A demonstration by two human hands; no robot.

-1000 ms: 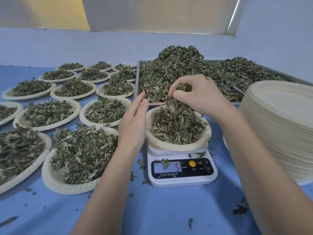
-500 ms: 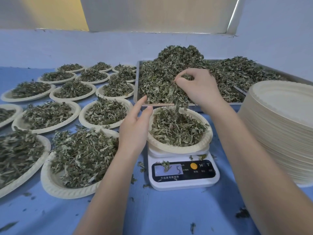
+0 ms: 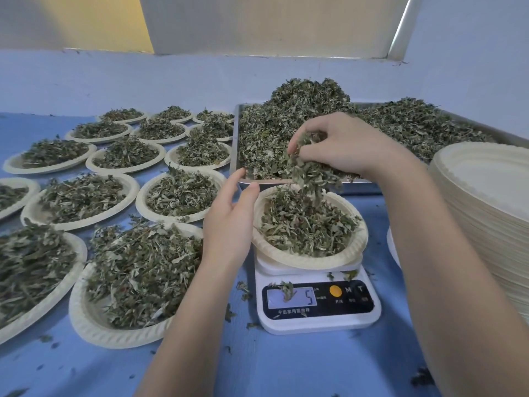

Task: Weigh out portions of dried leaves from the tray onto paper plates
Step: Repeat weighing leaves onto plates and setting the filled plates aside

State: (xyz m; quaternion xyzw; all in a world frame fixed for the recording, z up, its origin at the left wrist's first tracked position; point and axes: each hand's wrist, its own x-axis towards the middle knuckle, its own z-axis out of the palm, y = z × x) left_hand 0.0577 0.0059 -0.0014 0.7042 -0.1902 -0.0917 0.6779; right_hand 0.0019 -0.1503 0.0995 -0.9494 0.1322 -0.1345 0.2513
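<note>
Head view, the only one. Right hand point(image 3: 340, 144) hangs over the near edge of the metal tray point(image 3: 235, 130), fingers curled round a loose pinch of dried leaves point(image 3: 309, 170); bits trail down from it toward the paper plate point(image 3: 352, 253) below. That plate sits on the white kitchen scale point(image 3: 317, 319) and holds a shallow heap. The scale's display point(image 3: 292, 298) shows a 5; a leaf scrap lies over the left of it, so any other digit is hidden.

Left hand point(image 3: 229, 222) stands edge-on just beside the plate's left rim, fingers straight and together, holding nothing. Whether it touches the rim I cannot tell.

The bulk of the leaves is piled high in the tray, behind the scale. Filled plates point(image 3: 177, 196) lie in rows to the left on the blue bench point(image 3: 286, 368). A tall stack of unused plates point(image 3: 486, 213) stands at the right. Crumbs are scattered over the bench and the scale's top.

Handling, as judged: leaves very light, dry, brittle, tangled, so they come away in clumps and shed. Best taken in a loose fingertip pinch from the top of the heap, let fall a little at a time, low over the plate. The plate is thin and likely to flex; lift it from under the rim with both hands, kept level
</note>
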